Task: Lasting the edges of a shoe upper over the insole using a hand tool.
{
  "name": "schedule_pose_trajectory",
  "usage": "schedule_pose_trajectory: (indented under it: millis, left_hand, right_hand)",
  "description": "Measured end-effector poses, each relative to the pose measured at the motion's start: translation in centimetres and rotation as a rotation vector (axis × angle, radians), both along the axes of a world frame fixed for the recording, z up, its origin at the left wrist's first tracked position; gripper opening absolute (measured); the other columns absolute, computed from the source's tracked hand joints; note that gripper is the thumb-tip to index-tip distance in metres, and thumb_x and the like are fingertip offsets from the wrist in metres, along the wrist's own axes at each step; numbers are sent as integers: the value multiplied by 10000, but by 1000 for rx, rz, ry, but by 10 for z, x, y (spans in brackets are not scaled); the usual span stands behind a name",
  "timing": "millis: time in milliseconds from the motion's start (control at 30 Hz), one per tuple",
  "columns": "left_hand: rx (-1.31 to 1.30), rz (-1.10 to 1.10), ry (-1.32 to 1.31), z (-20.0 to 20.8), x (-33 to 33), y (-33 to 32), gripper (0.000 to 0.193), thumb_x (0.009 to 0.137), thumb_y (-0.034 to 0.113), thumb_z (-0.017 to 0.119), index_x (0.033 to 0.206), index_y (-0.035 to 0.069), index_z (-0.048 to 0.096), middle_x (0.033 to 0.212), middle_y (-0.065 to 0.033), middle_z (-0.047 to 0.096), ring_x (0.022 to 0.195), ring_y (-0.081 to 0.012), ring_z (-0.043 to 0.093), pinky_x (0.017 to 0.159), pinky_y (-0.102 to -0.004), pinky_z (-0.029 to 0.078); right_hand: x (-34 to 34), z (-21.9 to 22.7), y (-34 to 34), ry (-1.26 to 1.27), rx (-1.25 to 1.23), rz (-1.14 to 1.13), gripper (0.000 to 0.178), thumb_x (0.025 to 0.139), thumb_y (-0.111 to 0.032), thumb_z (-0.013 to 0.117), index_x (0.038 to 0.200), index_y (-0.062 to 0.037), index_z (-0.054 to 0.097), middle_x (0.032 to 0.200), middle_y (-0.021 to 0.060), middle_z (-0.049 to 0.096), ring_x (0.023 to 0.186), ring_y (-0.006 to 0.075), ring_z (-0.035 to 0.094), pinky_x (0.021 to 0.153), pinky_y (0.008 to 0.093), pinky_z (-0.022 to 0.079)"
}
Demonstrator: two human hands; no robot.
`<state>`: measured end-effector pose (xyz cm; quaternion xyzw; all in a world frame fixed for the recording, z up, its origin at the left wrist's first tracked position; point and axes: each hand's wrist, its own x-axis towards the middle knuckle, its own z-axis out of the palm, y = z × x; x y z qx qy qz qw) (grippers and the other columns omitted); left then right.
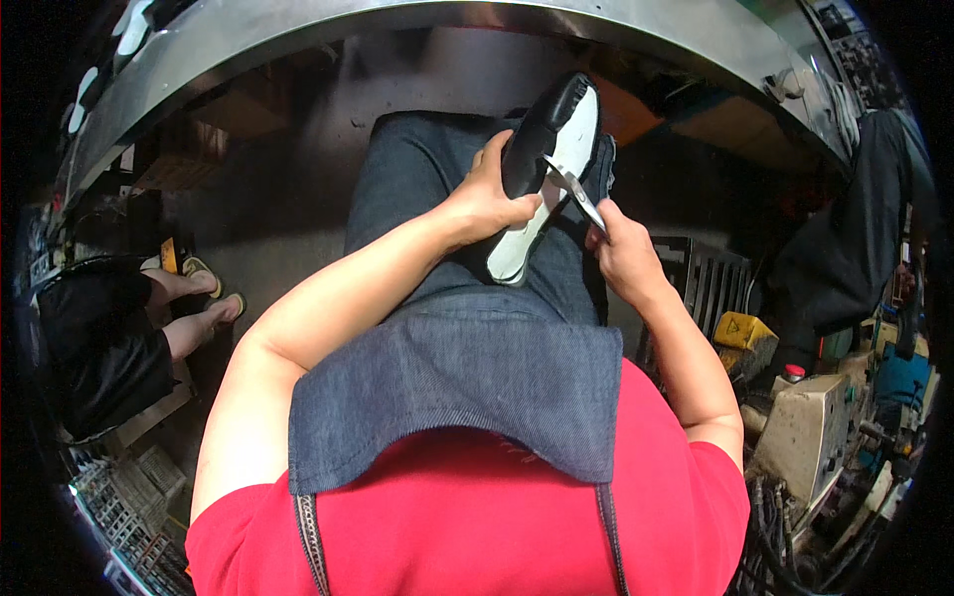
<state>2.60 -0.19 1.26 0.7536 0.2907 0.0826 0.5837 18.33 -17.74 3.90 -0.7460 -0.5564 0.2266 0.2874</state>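
A black shoe upper (527,149) is stretched over a shoe form, tilted over my lap with its white sole side (574,139) turned partly up and to the right. My left hand (484,199) is closed around its left side, with the thumb lying across the white underside. In my right hand (626,253) is a pair of metal pincers (578,196), gripped by the handles. The head of the pincers touches the edge of the black upper about halfway along the shoe. Whether its jaws pinch the material is too small to tell.
A metal worktable edge (447,14) curves across the far side. To the left, another person's legs (189,328) show. A beige machine box (800,427) with a red button, a yellow box (745,331) and a slatted stool (717,283) stand to the right. Dark cloth (845,238) hangs there.
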Motion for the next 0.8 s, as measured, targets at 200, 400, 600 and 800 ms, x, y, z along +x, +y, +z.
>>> schedule_pose_trajectory:
  millis: [200, 400, 600, 800]
  left_hand:
    - [-24, 16, -29, -2, -2, 2, 984, 743, 344, 747, 1472, -6, 187, 1417, -266, 350, 1324, -351, 381, 1094, -374, 324]
    - [-232, 43, -72, 0, 9, 18, 825, 813, 437, 731, 1336, -63, 334, 1253, -203, 493, 1197, -266, 475, 1032, -343, 366]
    - [-74, 37, -75, -6, 16, 17, 841, 823, 415, 716, 1386, -46, 295, 1283, -231, 490, 1215, -293, 477, 1042, -350, 360]
    - [-53, 25, -58, -4, 18, 15, 892, 793, 439, 712, 1406, -46, 281, 1356, -284, 397, 1297, -385, 393, 1091, -417, 317]
  right_hand:
    - [-4, -2, 4, -49, 18, -6, 170, 795, 96, 461, 908, -31, 463, 766, 165, 595, 728, 361, 631, 646, 407, 490]
    - [6, 35, -6, 504, -202, -142, 286, 805, 135, 418, 1027, -30, 489, 847, 92, 639, 799, 197, 652, 758, 346, 520]
    - [20, 61, 15, 224, -277, 27, 307, 801, 129, 399, 1058, -11, 491, 916, 91, 624, 943, 184, 624, 871, 320, 484]
    - [28, 70, 29, 195, -344, 73, 332, 733, 144, 401, 1018, -9, 475, 956, 109, 588, 973, 209, 597, 903, 320, 452]
